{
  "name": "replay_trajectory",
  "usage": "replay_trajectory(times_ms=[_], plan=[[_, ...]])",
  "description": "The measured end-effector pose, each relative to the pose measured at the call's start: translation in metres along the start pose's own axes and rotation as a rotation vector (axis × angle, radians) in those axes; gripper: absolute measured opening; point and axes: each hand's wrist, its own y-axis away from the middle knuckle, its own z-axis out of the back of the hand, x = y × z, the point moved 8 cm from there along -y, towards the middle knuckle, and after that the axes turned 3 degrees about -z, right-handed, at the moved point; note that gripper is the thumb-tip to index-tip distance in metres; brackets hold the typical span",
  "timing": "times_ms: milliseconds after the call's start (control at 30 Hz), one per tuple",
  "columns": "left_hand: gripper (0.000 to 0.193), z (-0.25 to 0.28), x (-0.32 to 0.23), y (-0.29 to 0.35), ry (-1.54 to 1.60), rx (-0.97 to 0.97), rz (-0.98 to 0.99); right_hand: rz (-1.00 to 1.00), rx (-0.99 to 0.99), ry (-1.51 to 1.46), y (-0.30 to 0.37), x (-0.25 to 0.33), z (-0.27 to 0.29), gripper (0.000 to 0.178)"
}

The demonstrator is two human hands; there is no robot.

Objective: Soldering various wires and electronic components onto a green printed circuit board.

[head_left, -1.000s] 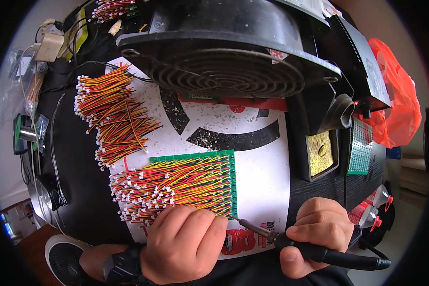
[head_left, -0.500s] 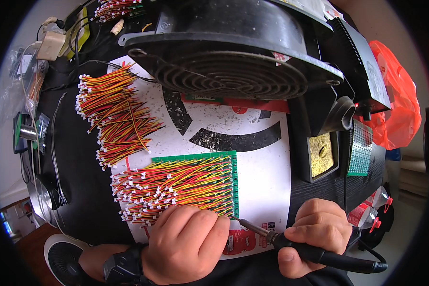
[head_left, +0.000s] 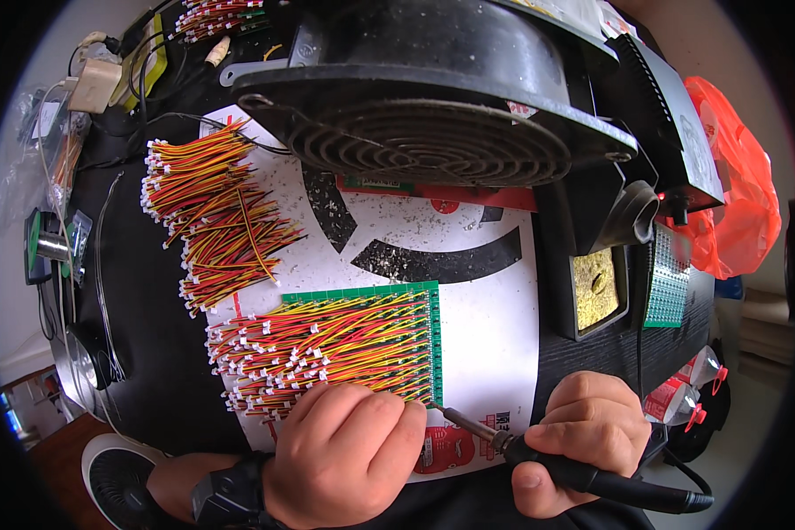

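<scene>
My right hand [head_left: 590, 442] is wrapped round the black handle of a soldering iron [head_left: 592, 480]. The iron's tip meets the lower right corner of a green circuit board [head_left: 436, 353], where rows of red, yellow and black wires [head_left: 362, 340] with white plugs run leftward across it. My left hand [head_left: 349, 455], palm down with fingers curled, rests over the board's lower edge beside the tip. Whatever its fingertips pinch is hidden beneath them. Farther off to the left lies a pile of loose cables [head_left: 225, 221] of the same colours.
A black fan [head_left: 433, 124] overhangs the printed white sheet [head_left: 495, 327]. On the right stand an iron holder with a yellow sponge [head_left: 595, 291], a perforated green board [head_left: 668, 281] and a black box [head_left: 667, 132]. A solder spool [head_left: 51, 246] sits at the left edge.
My right hand and the iron's handle have shifted very slightly to the left, while the tip stays at the board's corner. The left hand looks still.
</scene>
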Motion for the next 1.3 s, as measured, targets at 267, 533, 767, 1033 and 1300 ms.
replay_trajectory(times_ms=[267, 533, 767, 1033, 1300], plan=[[0.024, 0.0, 0.0, -0.001, -0.022, 0.009, 0.034, -0.009, -0.003, -0.051, 0.005, -0.005, 0.012, 0.03], [0.024, 0.004, 0.0, -0.003, -0.01, 0.007, 0.042, 0.028, -0.047, -0.045, 0.006, -0.003, 0.01, 0.031], [0.025, 0.005, 0.004, 0.002, 0.049, 0.012, -0.004, 0.024, -0.445, -0.068, 0.032, -0.005, 0.036, 0.034], [0.024, 0.01, -0.001, 0.0, -0.06, 0.029, -0.096, 0.093, -0.289, -0.073, 0.017, -0.002, 0.05, 0.033], [0.03, 0.025, -0.002, -0.005, -0.209, 0.051, -0.141, 0.102, -0.235, -0.023, 0.017, 0.0, 0.049, 0.032]])
